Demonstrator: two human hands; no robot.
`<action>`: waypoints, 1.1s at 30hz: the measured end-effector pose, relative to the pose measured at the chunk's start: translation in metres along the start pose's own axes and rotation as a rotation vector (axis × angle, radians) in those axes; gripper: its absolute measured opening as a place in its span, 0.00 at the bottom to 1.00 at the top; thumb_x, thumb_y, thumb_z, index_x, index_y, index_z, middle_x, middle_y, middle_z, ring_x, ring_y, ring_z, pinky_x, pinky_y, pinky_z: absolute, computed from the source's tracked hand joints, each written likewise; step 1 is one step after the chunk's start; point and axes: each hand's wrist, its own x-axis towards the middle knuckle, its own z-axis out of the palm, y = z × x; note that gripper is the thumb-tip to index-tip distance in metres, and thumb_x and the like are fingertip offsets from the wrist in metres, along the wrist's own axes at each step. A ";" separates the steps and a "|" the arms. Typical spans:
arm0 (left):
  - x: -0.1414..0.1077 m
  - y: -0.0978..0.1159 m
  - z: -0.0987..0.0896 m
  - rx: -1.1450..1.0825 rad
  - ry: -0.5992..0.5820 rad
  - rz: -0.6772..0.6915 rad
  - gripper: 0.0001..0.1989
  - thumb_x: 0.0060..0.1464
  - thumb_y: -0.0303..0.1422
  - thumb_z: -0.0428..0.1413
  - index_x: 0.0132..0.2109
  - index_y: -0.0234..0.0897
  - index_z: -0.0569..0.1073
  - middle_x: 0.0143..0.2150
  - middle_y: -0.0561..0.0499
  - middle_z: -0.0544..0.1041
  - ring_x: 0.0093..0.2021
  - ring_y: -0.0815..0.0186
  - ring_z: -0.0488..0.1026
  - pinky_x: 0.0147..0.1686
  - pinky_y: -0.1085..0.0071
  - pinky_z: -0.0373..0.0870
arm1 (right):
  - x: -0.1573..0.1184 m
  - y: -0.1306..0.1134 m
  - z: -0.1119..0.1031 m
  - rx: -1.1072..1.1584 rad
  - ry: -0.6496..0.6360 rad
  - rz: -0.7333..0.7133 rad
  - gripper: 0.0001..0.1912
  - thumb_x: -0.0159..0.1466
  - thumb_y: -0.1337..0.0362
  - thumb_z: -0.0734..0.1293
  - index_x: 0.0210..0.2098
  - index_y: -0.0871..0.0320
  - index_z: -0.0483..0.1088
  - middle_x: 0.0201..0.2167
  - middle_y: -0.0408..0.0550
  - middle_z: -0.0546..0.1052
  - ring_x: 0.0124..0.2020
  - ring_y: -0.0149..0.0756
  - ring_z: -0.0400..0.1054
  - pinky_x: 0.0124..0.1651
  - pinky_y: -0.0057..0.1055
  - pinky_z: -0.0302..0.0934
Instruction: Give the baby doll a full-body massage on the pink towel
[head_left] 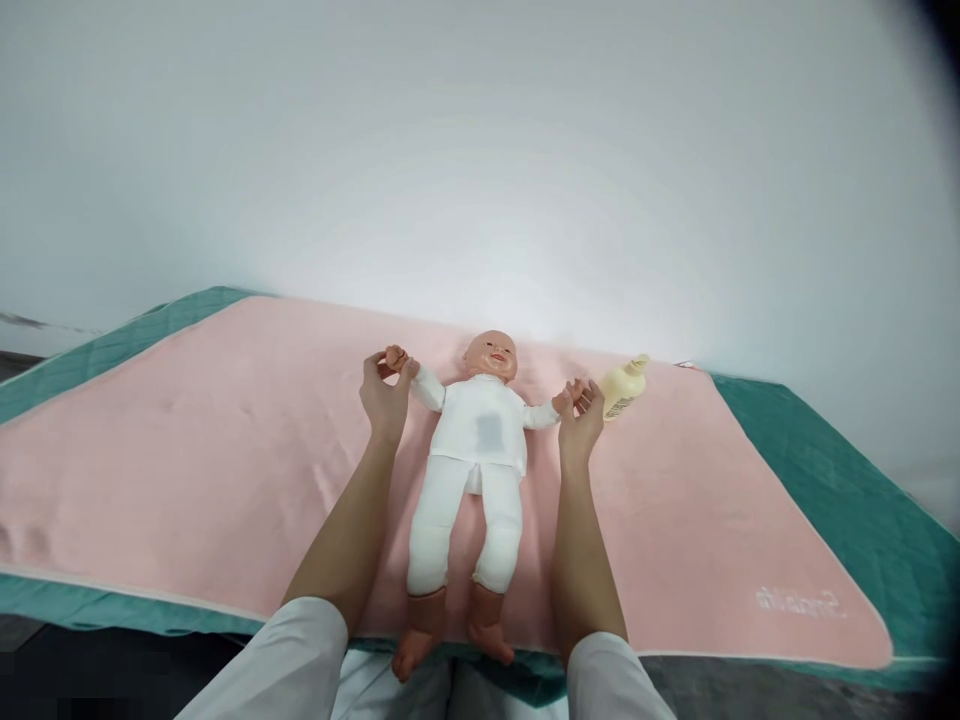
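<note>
A baby doll [480, 430] with a white cloth body lies on its back on a pink mat [225, 450]. Its head points to the wall and its bare feet hang toward me at the near edge. My left hand [385, 395] is closed around the doll's hand on the left side, with the thumb at its wrist. My right hand [582, 420] grips the doll's other hand, fingers curled about it. Both doll arms are stretched out sideways. A grey patch shows on the doll's chest. Just beyond my right hand is a pale yellow pump bottle [622, 387].
Under the pink mat spreads a green quilted cover [832, 450], showing along the sides and near edge. A plain white wall [480, 170] rises directly behind. Dark floor [97, 670] shows below the near edge.
</note>
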 end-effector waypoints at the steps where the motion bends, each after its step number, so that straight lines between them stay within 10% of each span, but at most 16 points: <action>1: -0.005 -0.002 -0.005 -0.004 0.005 -0.003 0.23 0.52 0.40 0.61 0.53 0.38 0.69 0.47 0.47 0.77 0.47 0.61 0.76 0.47 0.66 0.71 | -0.006 -0.001 -0.005 -0.003 0.021 0.011 0.29 0.62 0.54 0.66 0.60 0.59 0.61 0.56 0.57 0.73 0.52 0.41 0.71 0.57 0.42 0.64; 14: -0.090 -0.023 -0.069 0.162 -0.147 -0.227 0.26 0.52 0.37 0.61 0.59 0.41 0.71 0.50 0.45 0.78 0.47 0.59 0.77 0.49 0.62 0.73 | -0.109 0.025 -0.058 -0.030 0.002 0.259 0.31 0.60 0.51 0.67 0.59 0.58 0.63 0.54 0.55 0.73 0.52 0.43 0.71 0.55 0.41 0.67; 24: -0.095 -0.031 -0.080 0.628 -0.414 -0.066 0.24 0.56 0.46 0.54 0.57 0.44 0.74 0.43 0.39 0.81 0.41 0.45 0.79 0.36 0.56 0.72 | -0.131 0.023 -0.059 -0.405 -0.193 0.100 0.29 0.62 0.60 0.59 0.63 0.57 0.61 0.55 0.58 0.74 0.51 0.50 0.72 0.47 0.42 0.65; 33: -0.093 -0.030 -0.083 0.600 -0.434 -0.060 0.22 0.56 0.44 0.54 0.55 0.45 0.76 0.45 0.41 0.82 0.42 0.48 0.79 0.37 0.60 0.71 | -0.129 0.020 -0.058 -0.465 -0.233 0.091 0.26 0.62 0.61 0.57 0.58 0.58 0.65 0.53 0.58 0.74 0.49 0.48 0.71 0.47 0.41 0.64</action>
